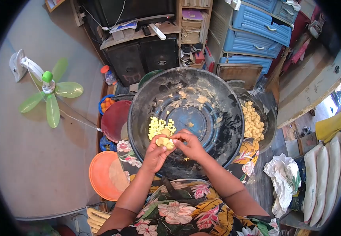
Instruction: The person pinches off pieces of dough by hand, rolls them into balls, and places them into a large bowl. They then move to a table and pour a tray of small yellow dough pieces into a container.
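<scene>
Over the near left part of a large black basin, my left hand cups a small piece of yellowish dough. The fingers of my right hand pinch the dough's right edge, where a pale bit shows between the fingertips. Just beyond both hands, a heap of small yellow cubes lies in the basin. Smears of dough cling to the basin's far inner wall. To the right, a dark tub holds many shaped dough pieces.
Left of the basin are a red basin, an orange basin and a blue bowl of orange items. A green-bladed fan stands farther left. Blue drawers rise behind; a white plastic bag and stacked sacks are at right.
</scene>
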Tool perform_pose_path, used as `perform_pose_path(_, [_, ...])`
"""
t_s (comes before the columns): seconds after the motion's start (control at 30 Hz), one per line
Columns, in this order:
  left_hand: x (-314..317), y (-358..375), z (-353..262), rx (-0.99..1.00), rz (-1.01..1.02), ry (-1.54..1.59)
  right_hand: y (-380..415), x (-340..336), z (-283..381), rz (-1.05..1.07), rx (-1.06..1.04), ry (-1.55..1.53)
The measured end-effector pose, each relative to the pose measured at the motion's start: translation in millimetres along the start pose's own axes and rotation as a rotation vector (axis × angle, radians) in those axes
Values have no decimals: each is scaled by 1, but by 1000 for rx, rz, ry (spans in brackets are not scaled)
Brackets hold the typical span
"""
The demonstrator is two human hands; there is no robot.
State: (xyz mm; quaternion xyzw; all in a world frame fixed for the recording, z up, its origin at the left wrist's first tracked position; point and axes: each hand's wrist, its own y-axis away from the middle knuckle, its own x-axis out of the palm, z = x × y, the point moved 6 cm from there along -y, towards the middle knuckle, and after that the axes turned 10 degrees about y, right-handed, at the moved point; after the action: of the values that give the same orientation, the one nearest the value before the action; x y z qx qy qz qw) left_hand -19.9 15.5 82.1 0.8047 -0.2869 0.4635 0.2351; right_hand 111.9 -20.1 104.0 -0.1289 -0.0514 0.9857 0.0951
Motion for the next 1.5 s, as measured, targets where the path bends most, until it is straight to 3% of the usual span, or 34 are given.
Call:
perform_pose_path(0.07, [1,4,-1,15,-52,-34,4,-6,22,-60,-299,266])
perform_pose_path(0.2, [-12,7,-3,98,-86,-130,10,-4,33,-17,-306,343])
perform_pose_path(0.4, [15,11,-6,150,-145,-55,14,-20,27,-312,-96,-96])
perform_pose_path(0.57, [18,9,-2,111,-71,-26,20,-15,41,-262,-268,207])
perform_pose_path(0.8, [23,10,-3,210,-161,-66,21,-4,55,-177,-341,314])
perform_pose_path(0.87, [24,10,-1,202,-149,-85,17,8,43,24,-335,292])
perform_pose_path(0.93, [23,9,12,69,-104,-169,18,8,37,114,-376,291])
perform_pose_path(0.97, [23,9,13,34,-55,-375,19,9,35,205,-419,291])
perform_pose_path(1.07, [22,-8,22,208,58,-451,29,4,26,122,-412,274])
perform_pose_path(1.13, [22,-24,16,201,-35,-577,31,-7,17,118,-338,174])
perform_pose_path(1.2, [1,-42,7,87,-60,-645,33,-38,-16,-117,28,-159])
perform_pose_path(1.27, [-18,-51,-4,62,-102,-754,39,-102,11,-460,6,35])
perform_pose_path(1.3, [-29,-53,-5,-35,-110,-999,50,-134,10,-633,115,-2])
perform_pose_path(1.33, [-46,-56,-5,-136,-119,-1243,67,-167,12,-896,181,240])
perform_pose_path(1.4, [-78,-61,-3,-89,-71,-1394,92,-232,2,-1188,34,531])
perform_pose_path(1.47, [-94,-59,13,-299,59,-1779,112,-279,-16,-1334,5,400])
perform_pose_path(1.5, [-103,-56,22,-384,51,-1819,112,-281,-16,-1332,10,408])
